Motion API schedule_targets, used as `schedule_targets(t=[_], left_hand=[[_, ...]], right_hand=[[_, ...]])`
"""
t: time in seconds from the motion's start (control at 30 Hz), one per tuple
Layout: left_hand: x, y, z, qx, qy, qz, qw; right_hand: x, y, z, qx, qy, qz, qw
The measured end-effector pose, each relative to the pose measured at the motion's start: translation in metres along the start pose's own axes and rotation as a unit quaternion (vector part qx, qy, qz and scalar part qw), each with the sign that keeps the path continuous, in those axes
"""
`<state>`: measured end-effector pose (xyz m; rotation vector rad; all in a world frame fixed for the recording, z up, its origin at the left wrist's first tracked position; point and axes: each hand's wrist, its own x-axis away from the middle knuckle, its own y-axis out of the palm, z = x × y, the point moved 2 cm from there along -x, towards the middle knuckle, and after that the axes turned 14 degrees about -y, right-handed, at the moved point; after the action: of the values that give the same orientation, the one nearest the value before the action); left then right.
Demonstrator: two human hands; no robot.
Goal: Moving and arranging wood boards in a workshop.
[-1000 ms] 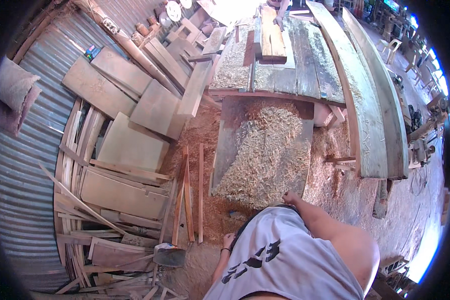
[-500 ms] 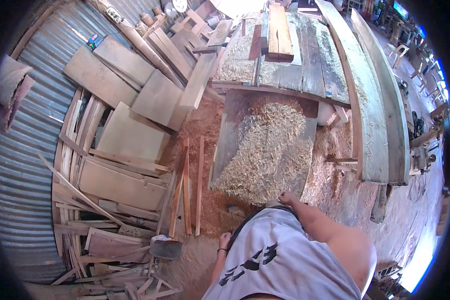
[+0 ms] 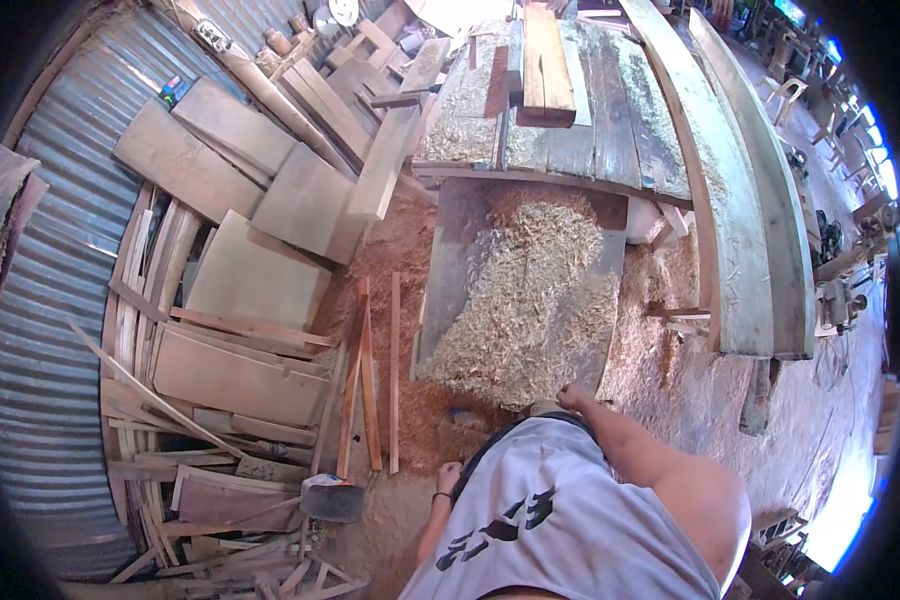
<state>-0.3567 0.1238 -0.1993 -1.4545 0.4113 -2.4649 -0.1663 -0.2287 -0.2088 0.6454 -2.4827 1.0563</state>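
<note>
My left hand (image 3: 449, 477) hangs low beside my left hip, a dark band around its wrist. Its fingers look curled, and nothing shows sticking out of them. In front of my waist on the right is my right hand (image 3: 572, 397), closed in a loose fist with no object visible in it. Neither hand touches the wood around me. Just beyond the right hand lies a wide board (image 3: 610, 300) on the floor, largely covered by a heap of pale wood shavings (image 3: 530, 300). Thin reddish wood strips (image 3: 395, 370) lie left of it, ahead of my left hand.
A plank-topped workbench (image 3: 615, 120) stands ahead, bearing a thick timber beam (image 3: 544, 70) and shavings. Two long planks (image 3: 745, 220) stretch along the right. Stacked boards (image 3: 240, 370) and offcuts line the corrugated metal wall (image 3: 40, 400) at left. A dark rounded object (image 3: 332, 500) sits low left.
The view has shifted slightly, so the bench, boards and wall sit a little further left in the picture. Both hands keep nearly the same pose beside my body.
</note>
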Motion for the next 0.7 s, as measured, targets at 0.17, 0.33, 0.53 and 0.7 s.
schedule_targets(t=[0.17, 0.33, 0.53, 0.7], left_hand=[[0.014, 0.005, 0.019, -0.006, -0.003, 0.002, 1.000], [0.000, -0.003, -0.001, 0.014, -0.018, -0.004, 1.000], [-0.007, -0.008, -0.018, -0.010, -0.003, 0.009, 1.000], [0.013, -0.006, 0.003, -0.053, -0.009, -0.028, 0.998]], right_hand=[[-0.004, 0.007, 0.022, 0.003, 0.028, -0.008, 1.000], [-0.003, -0.001, -0.003, 0.008, 0.021, -0.023, 0.999], [-0.028, -0.020, 0.011, -0.096, 0.087, -0.030, 0.991], [-0.076, -0.053, 0.065, 0.003, 0.071, 0.037, 0.997]])
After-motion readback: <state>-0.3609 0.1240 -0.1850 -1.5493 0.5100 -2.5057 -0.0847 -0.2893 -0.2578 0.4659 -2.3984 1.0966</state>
